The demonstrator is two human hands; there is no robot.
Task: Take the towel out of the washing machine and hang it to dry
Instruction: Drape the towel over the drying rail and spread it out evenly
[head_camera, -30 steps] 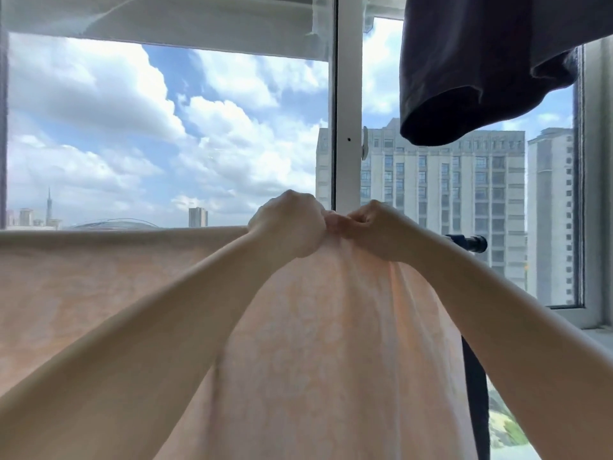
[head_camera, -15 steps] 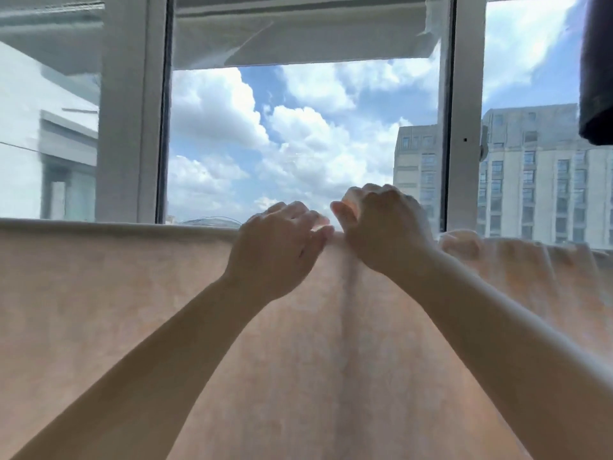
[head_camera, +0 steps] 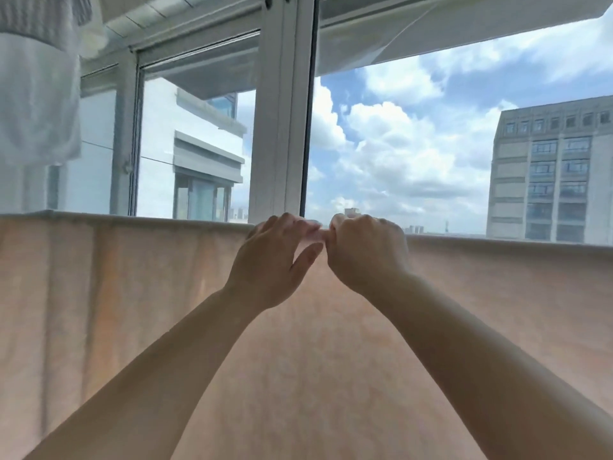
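Where the towel (head_camera: 348, 360) folds over its support, the bar itself is hidden under the cloth, and the towel's lower part and both side ends run out of frame. It hangs as a wide peach sheet across the whole view, its top fold level with the hands and the rest falling below and to either side of them. The right hand (head_camera: 366, 252) is clenched at the fold with fingers curled over the top edge; whether cloth is pinched inside the fist cannot be told, since the fingertips are turned away. The left hand (head_camera: 273, 260) just beside it has loosened fingers reaching over the same edge, thumb spread below, nearly meeting the right hand; its fingertips are blurred. Left of the grip the fold runs straight with soft vertical creases under it; right of the grip it lies smooth. Above the hands stands a white window frame (head_camera: 282, 127), with sky and a building (head_camera: 547, 167) beyond the glass. Far up to the left a white garment (head_camera: 36, 94) hangs, cut off by the frame, well apart from the towel.
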